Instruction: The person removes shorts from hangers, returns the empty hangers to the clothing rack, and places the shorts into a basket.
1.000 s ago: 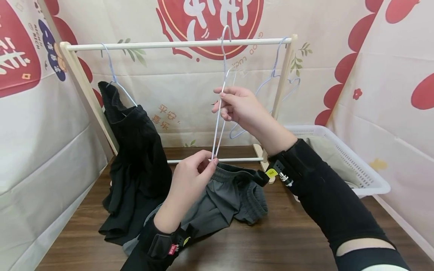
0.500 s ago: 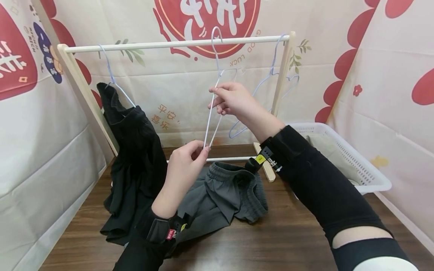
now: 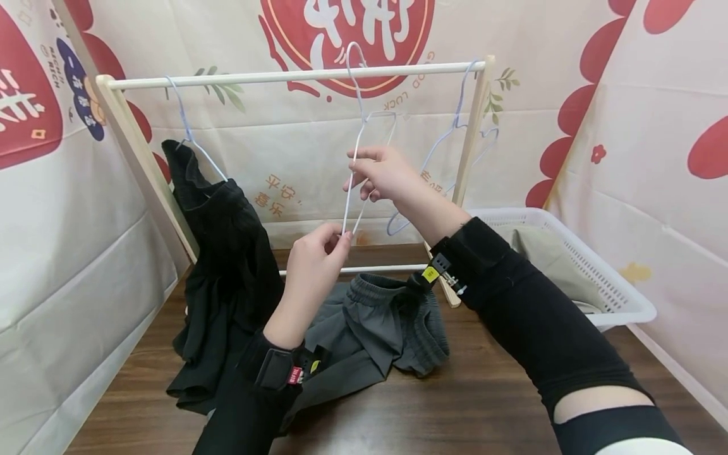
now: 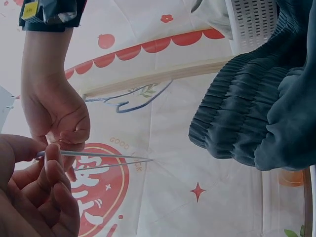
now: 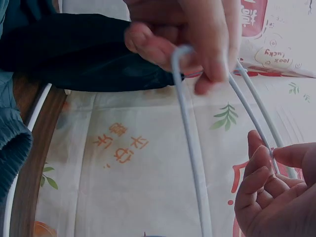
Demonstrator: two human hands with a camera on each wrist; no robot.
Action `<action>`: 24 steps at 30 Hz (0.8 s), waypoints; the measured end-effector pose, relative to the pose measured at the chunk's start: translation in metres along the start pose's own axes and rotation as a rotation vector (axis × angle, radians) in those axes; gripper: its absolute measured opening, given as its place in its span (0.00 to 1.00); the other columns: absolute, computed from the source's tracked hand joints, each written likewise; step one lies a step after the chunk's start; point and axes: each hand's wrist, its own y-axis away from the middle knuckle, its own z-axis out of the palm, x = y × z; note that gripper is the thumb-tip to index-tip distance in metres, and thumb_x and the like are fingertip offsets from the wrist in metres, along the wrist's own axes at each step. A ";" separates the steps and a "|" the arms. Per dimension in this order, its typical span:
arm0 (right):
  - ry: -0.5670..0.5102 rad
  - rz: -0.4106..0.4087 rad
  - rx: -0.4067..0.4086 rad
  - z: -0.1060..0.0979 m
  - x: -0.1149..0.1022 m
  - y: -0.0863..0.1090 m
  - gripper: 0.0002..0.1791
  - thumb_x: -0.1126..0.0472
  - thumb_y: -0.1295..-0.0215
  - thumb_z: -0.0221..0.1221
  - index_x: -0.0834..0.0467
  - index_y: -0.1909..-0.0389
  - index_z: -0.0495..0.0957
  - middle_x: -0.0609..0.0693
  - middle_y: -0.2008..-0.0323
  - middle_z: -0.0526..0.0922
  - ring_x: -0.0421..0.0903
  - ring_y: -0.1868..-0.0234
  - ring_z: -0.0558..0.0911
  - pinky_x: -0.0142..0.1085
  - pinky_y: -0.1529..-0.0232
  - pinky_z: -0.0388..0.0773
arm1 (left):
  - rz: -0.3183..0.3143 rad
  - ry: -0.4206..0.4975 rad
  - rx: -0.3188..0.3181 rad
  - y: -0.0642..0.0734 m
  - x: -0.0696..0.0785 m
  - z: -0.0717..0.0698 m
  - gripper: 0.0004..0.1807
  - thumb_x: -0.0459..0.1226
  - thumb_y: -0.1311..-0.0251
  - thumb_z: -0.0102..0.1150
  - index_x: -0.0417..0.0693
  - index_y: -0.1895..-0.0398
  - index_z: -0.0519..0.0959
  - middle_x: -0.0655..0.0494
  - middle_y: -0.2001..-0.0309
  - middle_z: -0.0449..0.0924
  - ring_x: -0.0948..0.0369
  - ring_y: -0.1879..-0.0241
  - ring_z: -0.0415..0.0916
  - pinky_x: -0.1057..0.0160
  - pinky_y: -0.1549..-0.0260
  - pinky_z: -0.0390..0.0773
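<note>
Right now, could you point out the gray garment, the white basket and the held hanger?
Gray garment point(image 3: 370, 332): head view, cloth beside its elastic band.
White basket point(image 3: 594, 266): head view, perforated side wall.
Held hanger point(image 3: 346, 208): head view, side wire.

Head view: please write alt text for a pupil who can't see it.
A person's left-hand grip and right-hand grip pinch a pale hanger, its hook at the rail of a clothes rack. A black garment hangs at left, grey elastic-waisted bottoms lie on the table, and a white basket holding beige cloth stands at right.
</note>
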 end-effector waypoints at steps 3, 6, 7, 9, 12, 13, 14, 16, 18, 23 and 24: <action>0.002 -0.004 -0.015 0.002 0.003 0.003 0.21 0.60 0.26 0.51 0.57 0.35 0.70 0.56 0.71 0.84 0.42 0.85 0.74 0.28 0.82 0.66 | -0.012 0.001 0.005 -0.004 -0.002 0.001 0.08 0.38 0.32 0.56 0.43 0.65 0.82 0.57 0.80 0.75 0.60 0.80 0.67 0.60 0.79 0.68; 0.004 -0.007 -0.023 0.002 0.006 0.005 0.21 0.60 0.26 0.51 0.58 0.35 0.70 0.55 0.71 0.84 0.42 0.84 0.74 0.27 0.82 0.67 | -0.022 0.004 0.013 -0.008 -0.002 0.000 0.08 0.38 0.32 0.56 0.43 0.64 0.82 0.57 0.80 0.75 0.60 0.80 0.68 0.60 0.79 0.68; 0.009 -0.010 -0.026 0.002 0.006 0.006 0.21 0.60 0.26 0.51 0.58 0.34 0.69 0.55 0.71 0.83 0.42 0.84 0.75 0.27 0.82 0.67 | -0.027 0.005 0.014 -0.009 -0.002 0.000 0.09 0.38 0.32 0.56 0.43 0.63 0.82 0.56 0.80 0.75 0.60 0.80 0.68 0.60 0.79 0.68; 0.012 -0.019 -0.031 0.002 0.008 0.008 0.22 0.60 0.26 0.51 0.59 0.34 0.69 0.55 0.71 0.83 0.42 0.83 0.75 0.27 0.81 0.68 | -0.039 0.015 0.012 -0.011 -0.002 -0.002 0.09 0.38 0.32 0.56 0.43 0.63 0.82 0.56 0.80 0.76 0.59 0.80 0.68 0.60 0.79 0.68; 0.014 -0.026 -0.042 0.001 0.010 0.010 0.22 0.60 0.26 0.51 0.59 0.33 0.69 0.56 0.69 0.84 0.42 0.82 0.75 0.27 0.81 0.69 | -0.066 0.034 0.000 -0.015 -0.003 -0.003 0.09 0.39 0.31 0.56 0.44 0.63 0.82 0.56 0.80 0.76 0.59 0.81 0.68 0.59 0.78 0.68; 0.016 -0.025 -0.046 0.001 0.010 0.010 0.22 0.60 0.26 0.52 0.59 0.34 0.68 0.56 0.68 0.84 0.43 0.82 0.75 0.28 0.80 0.69 | -0.077 0.043 -0.005 -0.016 -0.003 -0.003 0.09 0.39 0.31 0.56 0.44 0.63 0.82 0.56 0.80 0.76 0.59 0.81 0.68 0.59 0.78 0.68; 0.016 -0.025 -0.050 0.001 0.011 0.011 0.22 0.61 0.26 0.51 0.60 0.34 0.68 0.57 0.67 0.84 0.43 0.81 0.76 0.28 0.80 0.69 | -0.087 0.052 -0.011 -0.016 -0.003 -0.004 0.09 0.39 0.31 0.56 0.44 0.63 0.82 0.56 0.80 0.77 0.59 0.81 0.69 0.59 0.78 0.69; 0.016 -0.014 -0.055 0.000 0.013 0.011 0.22 0.60 0.26 0.51 0.60 0.34 0.68 0.57 0.66 0.84 0.43 0.81 0.76 0.28 0.80 0.69 | -0.106 0.060 -0.020 -0.017 -0.004 -0.004 0.09 0.40 0.31 0.56 0.44 0.62 0.82 0.55 0.80 0.77 0.58 0.80 0.69 0.59 0.77 0.69; 0.016 -0.002 -0.061 0.000 0.014 0.012 0.23 0.60 0.26 0.51 0.61 0.33 0.67 0.57 0.65 0.84 0.43 0.81 0.76 0.28 0.80 0.69 | -0.120 0.060 -0.025 -0.018 -0.005 -0.005 0.09 0.40 0.31 0.56 0.43 0.62 0.82 0.55 0.79 0.77 0.58 0.78 0.69 0.59 0.76 0.69; 0.006 0.027 -0.072 -0.003 0.018 0.012 0.24 0.59 0.25 0.51 0.61 0.32 0.65 0.56 0.65 0.85 0.43 0.80 0.77 0.27 0.80 0.69 | -0.129 0.054 -0.038 -0.017 -0.007 -0.006 0.09 0.39 0.31 0.56 0.42 0.63 0.82 0.53 0.79 0.77 0.57 0.77 0.70 0.59 0.75 0.68; 0.006 0.031 -0.073 -0.003 0.018 0.012 0.24 0.59 0.25 0.51 0.61 0.32 0.65 0.56 0.65 0.85 0.43 0.80 0.77 0.27 0.80 0.69 | -0.131 0.055 -0.042 -0.017 -0.008 -0.006 0.09 0.39 0.31 0.56 0.42 0.63 0.82 0.53 0.79 0.77 0.57 0.78 0.70 0.59 0.76 0.68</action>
